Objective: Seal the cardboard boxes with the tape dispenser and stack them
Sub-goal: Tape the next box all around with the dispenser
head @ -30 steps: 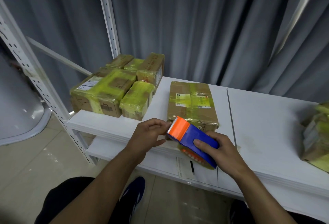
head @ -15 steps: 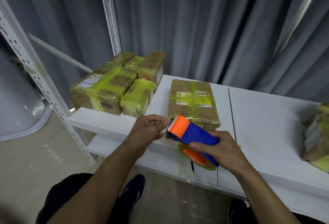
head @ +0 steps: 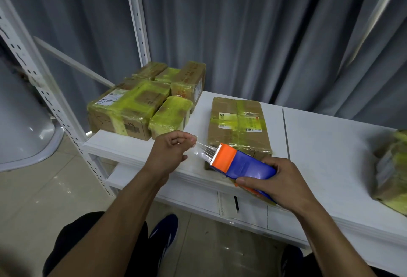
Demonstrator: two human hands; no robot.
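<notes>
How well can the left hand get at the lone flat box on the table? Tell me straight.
Likely yes: the box lies just beyond the left hand with bare table between. But that hand pinches the tape end stretched from the tape dispenser the right hand grips.

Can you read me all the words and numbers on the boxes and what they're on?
"093" or "D93", not sure: by the barcode on the side of the large yellow-taped cardboard box.
White label on its top: blurred scribble, unreadable.
Labels on the flat brown cardboard box: too small.
Red print on the tall brown cardboard box: blurred.
Blue-and-orange tape dispenser: no words visible.
</notes>
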